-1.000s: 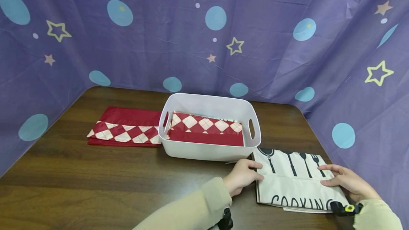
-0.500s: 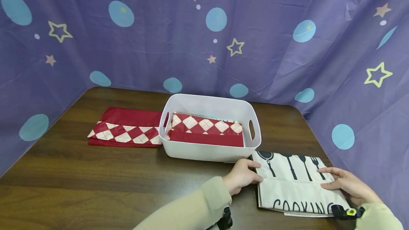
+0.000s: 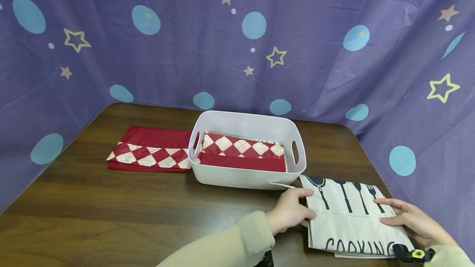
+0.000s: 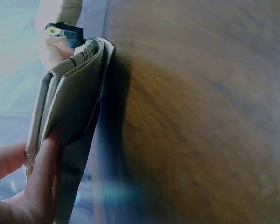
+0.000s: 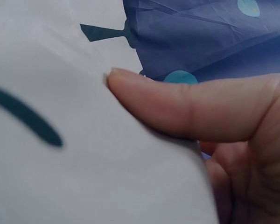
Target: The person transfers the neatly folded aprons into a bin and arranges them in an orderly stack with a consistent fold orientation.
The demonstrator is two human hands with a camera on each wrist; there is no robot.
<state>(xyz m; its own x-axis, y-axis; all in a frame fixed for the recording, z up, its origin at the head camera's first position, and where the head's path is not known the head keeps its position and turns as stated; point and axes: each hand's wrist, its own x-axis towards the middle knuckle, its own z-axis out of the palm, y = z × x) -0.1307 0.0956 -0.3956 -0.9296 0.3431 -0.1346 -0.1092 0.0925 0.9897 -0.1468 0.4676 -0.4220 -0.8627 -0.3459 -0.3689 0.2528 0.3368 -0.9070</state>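
Note:
A folded white apron [image 3: 352, 221], printed with dark kitchen utensils and the word COOKING, lies between both hands at the right of the table. My left hand [image 3: 291, 211] pinches its left edge; the left wrist view shows several stacked layers of the apron [image 4: 77, 93] between thumb and fingers. My right hand [image 3: 413, 221] grips the opposite edge, its thumb [image 5: 154, 105] lying flat on top in the right wrist view, with the other fingers mostly hidden behind. A thin pale strap [image 3: 281, 185] sticks out near the left fingertips, in front of the basket.
A white plastic basket [image 3: 237, 178] with handle holes stands at mid-table, holding a folded red cloth [image 3: 243, 162] with white diamonds. Another red diamond-patterned cloth [image 3: 152, 151] lies left of it, reaching the basket's side. A purple curtain [image 3: 208, 44] surrounds the brown table [image 3: 122, 209].
Both hands have shifted the apron slightly toward me and to the right, away from the basket. The pale strap shows more now. The head view has also turned a little.

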